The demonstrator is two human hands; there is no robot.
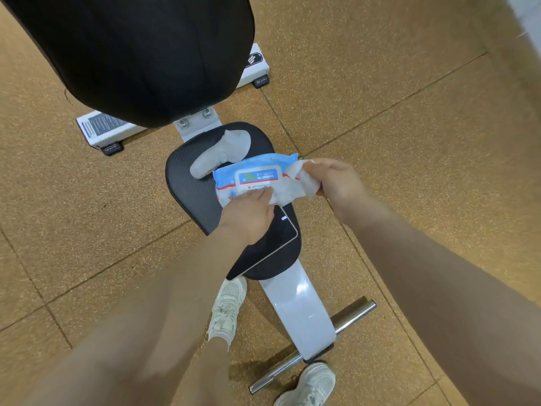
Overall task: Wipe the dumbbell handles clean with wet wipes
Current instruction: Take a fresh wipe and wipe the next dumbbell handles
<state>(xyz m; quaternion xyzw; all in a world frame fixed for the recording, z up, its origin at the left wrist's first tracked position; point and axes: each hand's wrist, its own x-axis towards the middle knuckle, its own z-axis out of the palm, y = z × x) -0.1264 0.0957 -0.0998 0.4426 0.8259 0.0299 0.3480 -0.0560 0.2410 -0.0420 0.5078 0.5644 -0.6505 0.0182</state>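
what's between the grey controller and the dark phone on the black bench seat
In the head view, the blue-and-white wet wipes pack lies between the grey controller and the dark phone, with the left hand pressing it.

The pack of wet wipes (251, 178) lies on the seat pad (187, 194) of the bench before me, with a controller (219, 155) just behind it on the same pad. A phone (278, 238) lies on the near end of the pad, partly under my left hand (248, 218), which rests on the pack. My right hand (333, 183) holds a wipe (301, 183) at the pack's right side. The backrest (140, 54) rises behind the seat. My shoes (228, 306) stand on the floor (409, 142), beside the bench's near foot.
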